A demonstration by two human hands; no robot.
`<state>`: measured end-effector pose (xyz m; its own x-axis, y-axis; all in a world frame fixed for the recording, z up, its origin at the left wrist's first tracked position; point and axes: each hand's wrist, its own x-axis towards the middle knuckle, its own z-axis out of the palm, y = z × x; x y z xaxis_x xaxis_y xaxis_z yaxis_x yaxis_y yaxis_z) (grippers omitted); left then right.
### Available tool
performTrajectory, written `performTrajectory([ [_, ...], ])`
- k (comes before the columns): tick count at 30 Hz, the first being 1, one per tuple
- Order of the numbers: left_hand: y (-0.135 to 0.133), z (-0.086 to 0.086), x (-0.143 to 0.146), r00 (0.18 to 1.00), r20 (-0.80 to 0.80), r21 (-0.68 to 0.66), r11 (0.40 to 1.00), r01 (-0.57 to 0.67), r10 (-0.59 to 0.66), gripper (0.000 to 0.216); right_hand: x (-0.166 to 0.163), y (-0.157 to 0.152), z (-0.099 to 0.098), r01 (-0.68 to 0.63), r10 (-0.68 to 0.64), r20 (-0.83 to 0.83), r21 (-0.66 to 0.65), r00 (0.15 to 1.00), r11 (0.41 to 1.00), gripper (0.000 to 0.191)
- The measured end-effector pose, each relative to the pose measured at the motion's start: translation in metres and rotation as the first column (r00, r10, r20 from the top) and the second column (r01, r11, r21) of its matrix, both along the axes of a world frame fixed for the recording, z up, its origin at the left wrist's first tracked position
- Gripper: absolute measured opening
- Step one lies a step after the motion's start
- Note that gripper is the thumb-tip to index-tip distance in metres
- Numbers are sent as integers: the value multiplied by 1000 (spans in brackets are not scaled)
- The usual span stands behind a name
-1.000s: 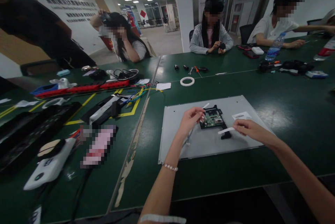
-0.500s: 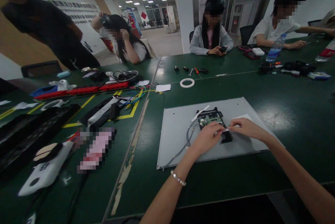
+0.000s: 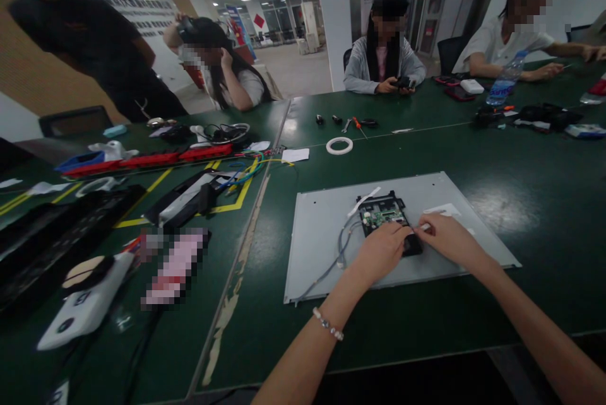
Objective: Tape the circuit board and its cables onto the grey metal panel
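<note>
A light grey flat panel (image 3: 319, 241) lies on the green table, carrying a black plastic frame (image 3: 395, 195) with a green circuit board (image 3: 384, 216) in it. My left hand (image 3: 386, 248) bends over the frame's lower part, fingers closed and thumb hidden. Close by on the right, my right hand (image 3: 442, 236) has its fingertips pinched together at the frame's right edge, nearly meeting the left fingers. What either hand pinches is too small to see. A white strip (image 3: 364, 201) sticks out at the frame's upper left. Grey cables (image 3: 341, 244) run from the board to the panel's lower left.
White paper (image 3: 442, 210) lies beside my right hand. Beyond the panel are a white tape roll (image 3: 339, 146) and an orange screwdriver (image 3: 358, 124). Leftward sit a white device (image 3: 85, 301), black trays (image 3: 71, 234) and coloured wires (image 3: 250, 171). Several people are around the table.
Both hands stay at the frame's lower right. The small white piece seen between my fingers earlier no longer shows. My left hand has shifted slightly right, and the view has tilted a little.
</note>
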<state>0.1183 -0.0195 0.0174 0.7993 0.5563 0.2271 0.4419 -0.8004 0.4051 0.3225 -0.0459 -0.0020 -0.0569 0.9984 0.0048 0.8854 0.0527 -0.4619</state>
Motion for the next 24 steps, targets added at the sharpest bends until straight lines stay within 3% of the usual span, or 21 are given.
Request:
performTrajectory([
  [5, -1, 2, 0, 998, -54, 29, 999, 13, -11, 35, -7, -11, -13, 149, -158, 107, 91, 982, 985, 24],
  [10, 0, 2, -1, 999, -38, -2, 1000, 3, -3, 35, -1, -20, -28, 178, -204, 121, 197, 971, 964, 28],
  [15, 0, 0, -1, 1000, -20, -2, 1000, -2, 2, 37, 8, -22, -28, 225, -272, 119, 304, 955, 926, 21],
  [18, 1, -3, -1, 1000, -10, -11, 1000, -25, 25, 39, 7, -23, -24, 183, -230, 88, 373, 969, 910, 23],
  [21, 2, -5, -1, 999, 17, -23, 999, -47, 48, 40, 0, -32, -21, 52, -77, 47, 406, 996, 912, 29],
  [24, 2, -7, -2, 997, 38, -37, 998, -58, 60, 39, -7, -46, -23, -92, 68, 80, 360, 995, 928, 37],
])
